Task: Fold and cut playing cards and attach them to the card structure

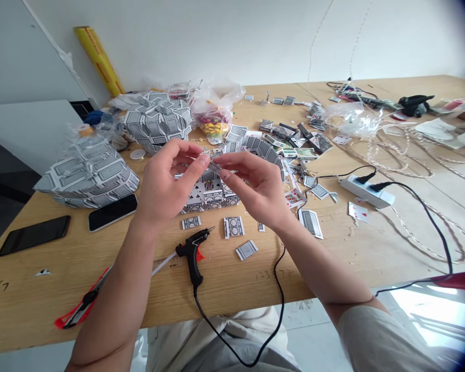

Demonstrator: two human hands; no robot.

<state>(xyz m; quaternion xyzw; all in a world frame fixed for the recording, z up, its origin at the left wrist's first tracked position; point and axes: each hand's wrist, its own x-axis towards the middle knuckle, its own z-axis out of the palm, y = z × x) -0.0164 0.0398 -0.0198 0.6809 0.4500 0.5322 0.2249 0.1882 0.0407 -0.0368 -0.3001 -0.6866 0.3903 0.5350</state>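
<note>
My left hand (168, 181) and my right hand (258, 188) meet above the table, thumbs and forefingers pinched. Between the fingertips is a small folded piece of playing card (215, 167), partly covered by them. Just beneath stands a structure built from folded playing cards (213, 199), its front showing patterned backs and club faces. In front of it lie loose folded card pieces (233, 227). A black glue gun (194, 256) rests nearer to me on its side, with a white glue stick sticking out behind.
Two finished-looking card baskets (89, 175) stand at left, beside two phones (112, 212). A red utility knife (83, 302) lies near the front edge. On the right are a white power strip (366, 191), cords and scattered cards. The glue gun's cable (282, 289) loops over the edge.
</note>
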